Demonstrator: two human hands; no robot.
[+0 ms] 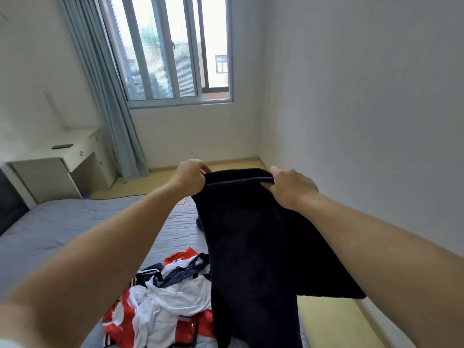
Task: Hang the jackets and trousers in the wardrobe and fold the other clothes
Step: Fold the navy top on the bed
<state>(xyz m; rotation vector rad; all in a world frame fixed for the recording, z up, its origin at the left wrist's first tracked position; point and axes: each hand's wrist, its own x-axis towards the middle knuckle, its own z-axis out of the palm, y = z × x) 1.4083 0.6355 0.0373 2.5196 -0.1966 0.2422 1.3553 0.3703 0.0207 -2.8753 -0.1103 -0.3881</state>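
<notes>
1. Nearest, a crumpled pile of clothes (170, 297) lay on the bed: glossy red cloth, thin white cloth and navy pieces with white stripes, all tangled together.
2. The bed (75, 222) wore a blue-grey quilted cover with fine stitched lines, lying flat to the left of the pile.
3. A black garment (251, 234), thick, matt and soft-looking, hung in the air over the right side of the bed. Its lower folds hid the pile's right edge, and one corner flared out to the right above the yellowish floor (331, 320). What kind of garment it was could not be told.
4. Its top edge was a rolled band, pulled nearly straight between the two hands.
5. The left hand (190, 177) pinched the band's left end with curled fingers. The right hand (291, 187) gripped the right end, fingers wrapped round the roll.
6. Farther off on the left stood a white surface (82, 151) with drawers, square-edged and plain, carrying a small flat dark object (62, 146).
7. A pleated blue-grey curtain (113, 109) fell to the floor just beside it.
8. Farthest, a pale-framed window (170, 51) with sliding panes was set in the back wall.
</notes>
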